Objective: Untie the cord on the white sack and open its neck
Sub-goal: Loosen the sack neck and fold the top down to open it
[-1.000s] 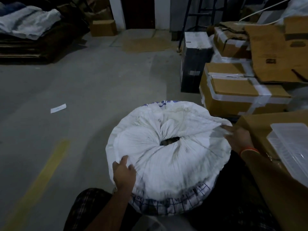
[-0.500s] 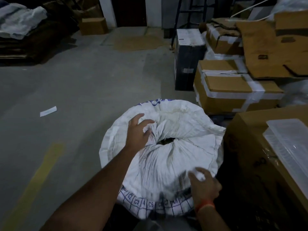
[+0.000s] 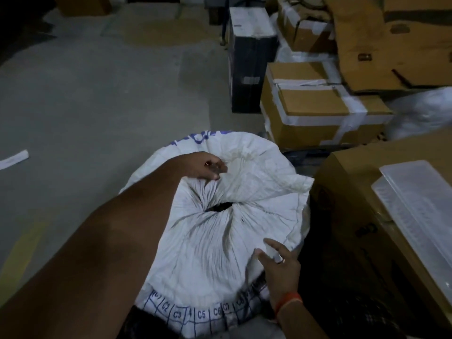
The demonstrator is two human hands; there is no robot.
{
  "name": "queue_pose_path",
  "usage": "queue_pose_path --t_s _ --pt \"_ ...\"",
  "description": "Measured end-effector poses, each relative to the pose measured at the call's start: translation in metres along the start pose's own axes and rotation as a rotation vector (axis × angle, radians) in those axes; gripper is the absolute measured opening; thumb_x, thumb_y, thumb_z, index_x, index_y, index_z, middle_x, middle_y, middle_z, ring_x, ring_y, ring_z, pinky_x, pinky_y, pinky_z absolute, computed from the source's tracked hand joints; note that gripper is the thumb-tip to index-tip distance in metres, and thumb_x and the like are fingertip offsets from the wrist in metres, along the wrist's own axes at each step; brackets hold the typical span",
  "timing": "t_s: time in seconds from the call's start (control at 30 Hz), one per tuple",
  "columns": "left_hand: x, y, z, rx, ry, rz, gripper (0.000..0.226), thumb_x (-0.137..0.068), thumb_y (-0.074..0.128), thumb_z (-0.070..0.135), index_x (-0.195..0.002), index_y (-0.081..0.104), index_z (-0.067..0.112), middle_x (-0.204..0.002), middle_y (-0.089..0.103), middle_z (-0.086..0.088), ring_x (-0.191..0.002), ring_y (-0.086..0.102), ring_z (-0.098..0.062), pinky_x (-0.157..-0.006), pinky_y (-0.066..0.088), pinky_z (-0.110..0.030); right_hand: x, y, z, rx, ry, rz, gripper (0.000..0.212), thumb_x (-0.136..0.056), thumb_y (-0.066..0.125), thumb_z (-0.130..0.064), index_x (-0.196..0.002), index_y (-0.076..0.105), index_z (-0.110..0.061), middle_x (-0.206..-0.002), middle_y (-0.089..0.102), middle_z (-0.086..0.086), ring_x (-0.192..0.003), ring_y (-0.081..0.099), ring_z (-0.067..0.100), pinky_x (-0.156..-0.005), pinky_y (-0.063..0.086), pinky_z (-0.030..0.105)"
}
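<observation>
A large white woven sack point(image 3: 210, 250) stands on the floor in front of me, blue grid print with letters along its near side. Its top is gathered into pleats around a small dark opening point(image 3: 219, 207) at the centre. My left hand point(image 3: 208, 166) reaches across the sack and pinches a fold of the gathered fabric just left of and above the opening. My right hand point(image 3: 278, 263) rests on the sack's near right side with fingers spread and fairly straight, holding nothing. No cord is plainly visible.
Taped cardboard boxes point(image 3: 318, 111) and a black box point(image 3: 249, 59) stand behind and right of the sack. A big carton point(image 3: 367, 216) with a clear plastic lid point(image 3: 420, 206) sits close on the right. Bare concrete floor lies left, with a paper strip point(image 3: 13, 159).
My left hand closed from an open reach into a pinch on the fabric above the opening. My right hand stays at the near right side. The camera dipped closer.
</observation>
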State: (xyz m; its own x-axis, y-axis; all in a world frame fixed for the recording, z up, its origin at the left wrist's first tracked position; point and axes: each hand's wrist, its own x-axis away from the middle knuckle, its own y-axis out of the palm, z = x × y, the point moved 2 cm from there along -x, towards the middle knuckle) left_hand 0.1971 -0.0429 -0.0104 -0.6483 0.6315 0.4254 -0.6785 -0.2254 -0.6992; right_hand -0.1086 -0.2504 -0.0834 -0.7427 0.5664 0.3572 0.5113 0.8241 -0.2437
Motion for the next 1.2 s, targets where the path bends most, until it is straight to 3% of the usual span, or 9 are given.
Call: queue_pose_path --t_s 0.07,0.13,0.27,0.37,0.47,0.67,0.8,0.93,1.2 --pt "0.000 -0.001 -0.001 -0.022 0.036 -0.001 0.037 -0.088 0.079 0.021 -0.123 0.072 0.032 -0.118 0.072 0.018 -0.094 0.061 0.008 -0.085 0.044 -0.011 -0.002 -0.003 0.005 -0.015 0.007 -0.003 0.029 -0.075 0.086 -0.006 -0.086 0.078 -0.032 -0.099 0.071 -0.001 -0.092 0.066 0.015 -0.081 0.059 0.034" --pt "0.000 -0.003 -0.004 -0.025 0.053 0.077 0.038 -0.086 0.080 0.015 -0.120 0.076 0.031 -0.117 0.071 0.020 -0.103 0.060 0.014 -0.088 0.040 -0.002 -0.002 -0.006 0.007 0.007 0.004 -0.011 0.030 -0.079 0.081 -0.004 -0.094 0.078 -0.029 -0.110 0.071 -0.002 -0.107 0.064 0.016 -0.093 0.054 0.034" --pt "-0.001 -0.002 -0.021 -0.113 -0.017 0.388 0.030 -0.089 0.076 0.013 -0.112 0.079 0.032 -0.124 0.075 0.010 -0.115 0.067 -0.012 -0.098 0.051 -0.026 -0.004 -0.016 0.002 0.135 -0.109 0.023 0.031 -0.084 0.075 0.001 -0.108 0.076 -0.019 -0.113 0.071 -0.003 -0.111 0.061 0.012 -0.097 0.045 0.024" --pt "0.009 -0.007 -0.046 -0.214 -0.278 0.606 0.035 -0.097 0.062 0.010 -0.123 0.075 0.029 -0.135 0.069 0.000 -0.125 0.062 -0.025 -0.104 0.047 -0.034 -0.024 -0.031 0.000 0.252 -0.125 0.108 0.032 -0.085 0.071 0.006 -0.109 0.076 -0.014 -0.113 0.068 0.004 -0.108 0.061 0.017 -0.093 0.043 0.020" --pt "0.035 -0.005 -0.087 -0.347 -0.493 0.609 0.036 -0.099 0.057 0.018 -0.131 0.071 0.026 -0.142 0.063 -0.010 -0.131 0.058 -0.035 -0.112 0.045 -0.043 -0.055 -0.044 -0.009 0.444 -0.254 0.118 0.038 -0.081 0.065 0.011 -0.104 0.079 -0.015 -0.111 0.072 0.006 -0.110 0.066 0.025 -0.096 0.045 0.020" --pt "0.086 0.006 -0.135 -0.380 -0.775 0.657 0.034 -0.095 0.066 0.031 -0.127 0.068 0.043 -0.136 0.065 -0.008 -0.128 0.054 -0.038 -0.104 0.048 -0.046 -0.125 -0.070 -0.078 0.651 -0.419 0.061 0.038 -0.087 0.067 0.000 -0.118 0.074 -0.021 -0.124 0.071 0.008 -0.116 0.064 0.029 -0.102 0.045 0.031" --pt "0.110 0.017 -0.150 -0.343 -0.764 0.736 0.042 -0.089 0.070 0.016 -0.124 0.072 0.039 -0.121 0.071 -0.011 -0.118 0.056 -0.039 -0.100 0.049 -0.043 -0.159 -0.081 -0.104 0.943 -0.666 -0.053 0.040 -0.090 0.067 -0.003 -0.127 0.070 -0.019 -0.112 0.068 0.019 -0.105 0.064 0.039 -0.093 0.051 0.042" --pt "0.135 0.025 -0.156 -0.131 -0.754 0.804 0.044 -0.088 0.068 0.013 -0.125 0.072 0.037 -0.120 0.073 -0.011 -0.109 0.067 -0.037 -0.094 0.055 -0.040 -0.179 -0.073 -0.114 0.933 -0.674 -0.109 0.038 -0.092 0.067 -0.005 -0.127 0.069 -0.017 -0.114 0.066 0.020 -0.104 0.064 0.037 -0.096 0.048 0.037" --pt "0.159 0.042 -0.144 0.256 -0.392 0.762 0.048 -0.097 0.070 0.020 -0.144 0.059 0.012 -0.147 0.060 -0.012 -0.135 0.054 -0.019 -0.107 0.037 -0.026 -0.174 -0.051 -0.112 0.877 -0.699 -0.087 0.038 -0.090 0.071 -0.013 -0.128 0.069 -0.016 -0.120 0.070 0.016 -0.112 0.062 0.035 -0.098 0.046 0.037"
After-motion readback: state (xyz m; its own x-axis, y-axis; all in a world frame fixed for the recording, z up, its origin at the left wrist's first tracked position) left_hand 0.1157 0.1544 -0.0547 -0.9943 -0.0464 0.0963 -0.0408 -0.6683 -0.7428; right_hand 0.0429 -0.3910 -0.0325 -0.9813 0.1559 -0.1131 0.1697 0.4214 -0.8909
